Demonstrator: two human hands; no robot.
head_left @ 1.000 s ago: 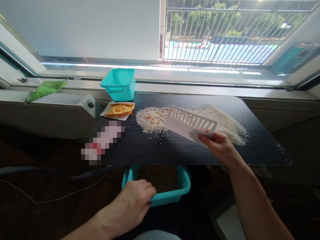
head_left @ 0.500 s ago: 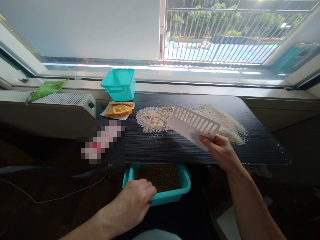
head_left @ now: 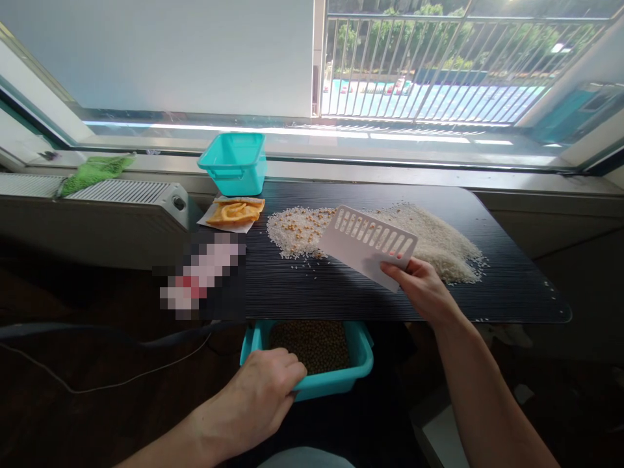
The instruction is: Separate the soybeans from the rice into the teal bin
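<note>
My left hand (head_left: 270, 383) is closed on the near rim of a teal plastic bin (head_left: 336, 383), which sits below the table's front edge. Inside it lies a mass of small round brownish beads or peas (head_left: 312, 344). With thumb on top, my right hand (head_left: 426, 286) grips a flat white slotted plate (head_left: 361, 250), held tilted above the table. Behind and around the plate, white rice-like grains (head_left: 443, 240) form a large heap on the right. A smaller patch of white grains (head_left: 283, 234) on the left is dotted with yellow-orange round pieces (head_left: 297, 227).
The dark table (head_left: 517, 292) stands against the windowsill. A second teal bin (head_left: 238, 175) is at its back left, behind an orange folded item (head_left: 236, 213) on white paper. A blurred-out pinkish item (head_left: 205, 273) lies front left. A radiator (head_left: 97, 208) carries a green cloth (head_left: 97, 174).
My right hand has moved slightly left with the slotted plate. My left hand keeps its hold on the bin rim.
</note>
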